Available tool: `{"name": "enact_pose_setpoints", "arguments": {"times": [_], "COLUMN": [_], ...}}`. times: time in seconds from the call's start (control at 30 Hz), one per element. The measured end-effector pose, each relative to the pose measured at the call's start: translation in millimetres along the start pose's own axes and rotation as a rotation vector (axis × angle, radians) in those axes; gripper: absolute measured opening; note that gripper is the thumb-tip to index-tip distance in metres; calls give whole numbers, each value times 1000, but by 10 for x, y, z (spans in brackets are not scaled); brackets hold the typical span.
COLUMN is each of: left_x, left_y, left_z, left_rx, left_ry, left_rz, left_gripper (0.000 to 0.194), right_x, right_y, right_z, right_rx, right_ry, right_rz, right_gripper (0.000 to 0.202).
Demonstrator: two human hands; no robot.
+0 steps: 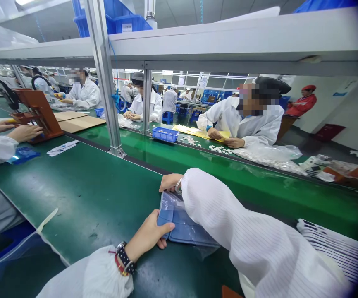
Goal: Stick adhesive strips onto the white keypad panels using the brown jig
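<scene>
A blue flat pouch in clear plastic wrap (pixel 182 225) lies on the green work surface (pixel 98 194) in front of me. My left hand (pixel 149 236) grips its near left edge with thumb on top. My right hand (pixel 170 182) is curled at the pouch's far end; the white sleeve of that arm crosses over the pouch and hides much of it. A watch and a red band sit on my left wrist.
A stack of white striped pieces (pixel 334 248) lies at my right. A co-worker's hands (pixel 24 132) hold a brown fixture (pixel 38 111) at the left. Across the green belt several people in white coats work by a blue tray (pixel 165 134). A metal post (pixel 107 99) stands ahead.
</scene>
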State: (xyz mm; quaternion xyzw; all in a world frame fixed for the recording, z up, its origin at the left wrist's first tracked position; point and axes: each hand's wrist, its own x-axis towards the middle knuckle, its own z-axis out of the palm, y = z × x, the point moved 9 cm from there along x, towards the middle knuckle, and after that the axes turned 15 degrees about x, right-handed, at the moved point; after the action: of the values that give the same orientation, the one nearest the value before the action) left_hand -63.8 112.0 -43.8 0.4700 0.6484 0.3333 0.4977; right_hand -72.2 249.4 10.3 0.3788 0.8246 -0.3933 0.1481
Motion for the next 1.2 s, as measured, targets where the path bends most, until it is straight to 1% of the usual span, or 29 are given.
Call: {"name": "enact_pose_setpoints", "arguments": {"times": [0.1, 0.2, 0.33, 0.43, 0.53, 0.67, 0.77, 0.87, 1.07, 1.2], "left_x": [2, 8, 31, 45, 48, 41, 28, 5, -15, -7], "left_y": [-8, -17, -36, -47, -52, -56, -64, -84, -92, -63], "left_z": [7, 13, 24, 31, 39, 39, 31, 18, -15, -24], "left_rx": [3, 4, 1, -2, -6, -23, -30, -25, 7, 22], "left_ry": [1, -2, -14, -19, -23, -21, -20, -28, -45, -57], "left_rz": [2, 5, 8, 12, 20, 32, 39, 35, 27, 33], "left_gripper": [44, 43, 45, 47, 47, 50, 52, 52, 52, 50], "right_x": [41, 46, 55, 108, 168, 209, 227, 236, 131, 55], "right_y": [48, 136, 257, 273, 275, 379, 496, 552, 493, 456], "right_z": [32, 9, -11, 12, 61, 79, 36, -22, -84, -49], "right_rx": [21, 35, 46, 63, 97, 151, 179, 198, 223, 234], "right_ry": [-38, -73, -176, -237, -262, -215, -152, -107, -16, 46], "right_rz": [69, 121, 179, 199, 183, 114, 57, 14, -11, 60], "right_gripper": [29, 31, 31, 32, 33, 33, 33, 32, 30, 30]}}
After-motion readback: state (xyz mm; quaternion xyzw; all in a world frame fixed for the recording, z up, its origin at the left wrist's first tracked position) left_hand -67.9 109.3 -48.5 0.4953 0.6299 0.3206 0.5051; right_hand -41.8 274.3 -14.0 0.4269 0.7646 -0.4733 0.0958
